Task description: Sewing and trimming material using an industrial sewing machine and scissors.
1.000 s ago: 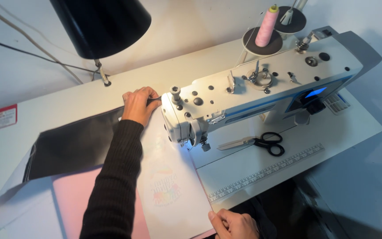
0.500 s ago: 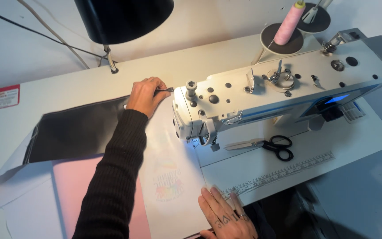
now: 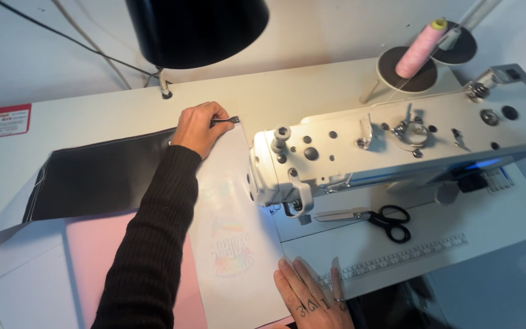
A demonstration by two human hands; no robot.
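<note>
White printed fabric sheet (image 3: 232, 244) under my hands.
Left hand (image 3: 199, 128) fingers pinch its far corner; right hand (image 3: 312, 295) lies flat, fingers spread, on its near edge.

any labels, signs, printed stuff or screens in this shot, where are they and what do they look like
Red and white rectangular sticker label: flat on the white table at the far left edge, partly cut off.
Multicoloured printed design: on the white sheet left of the sewing machine needle, faint, rainbow tones.
Blue glowing panel: on the front of the white sewing machine, right side, seen edge-on.
Printed ruler strip: along the table's front edge, pale.
</note>
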